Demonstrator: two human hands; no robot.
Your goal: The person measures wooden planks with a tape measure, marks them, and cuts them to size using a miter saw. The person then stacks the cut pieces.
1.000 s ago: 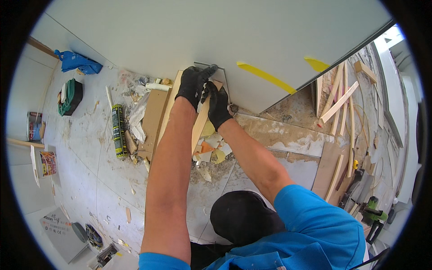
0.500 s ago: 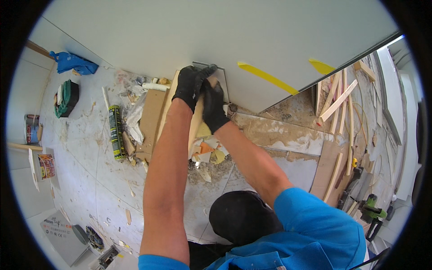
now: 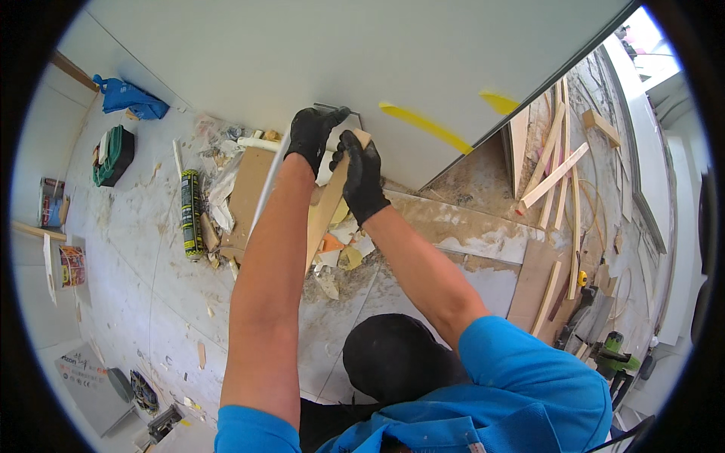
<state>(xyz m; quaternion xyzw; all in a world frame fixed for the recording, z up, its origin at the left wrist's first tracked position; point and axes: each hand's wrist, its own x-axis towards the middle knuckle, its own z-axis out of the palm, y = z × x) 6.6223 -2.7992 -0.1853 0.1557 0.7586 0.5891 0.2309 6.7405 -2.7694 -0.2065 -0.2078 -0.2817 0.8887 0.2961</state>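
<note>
My left hand (image 3: 308, 140), in a black glove, is closed over the upper edge of a narrow white board (image 3: 271, 175) that stands close to the large white panel (image 3: 302, 60). Its thumb stretches right along the board's top. Just to the right, my right hand (image 3: 365, 178), also gloved in black, grips a pale wooden strip (image 3: 325, 217) near its upper end. The strip slants down to the left, and my left forearm hides part of the board.
Below lie scraps (image 3: 349, 257) and a brown cardboard piece (image 3: 251, 185). A spray can (image 3: 192, 215) is left of them. Wooden strips (image 3: 555, 175), a yellow tape measure (image 3: 581, 278) and a green power tool (image 3: 613, 353) lie right. Yellow tape (image 3: 427, 127) marks the panel.
The wooden strip has come away from the board, with my right hand shifting around it and a little lower. My left hand stays on the board's edge. The view has turned slightly.
</note>
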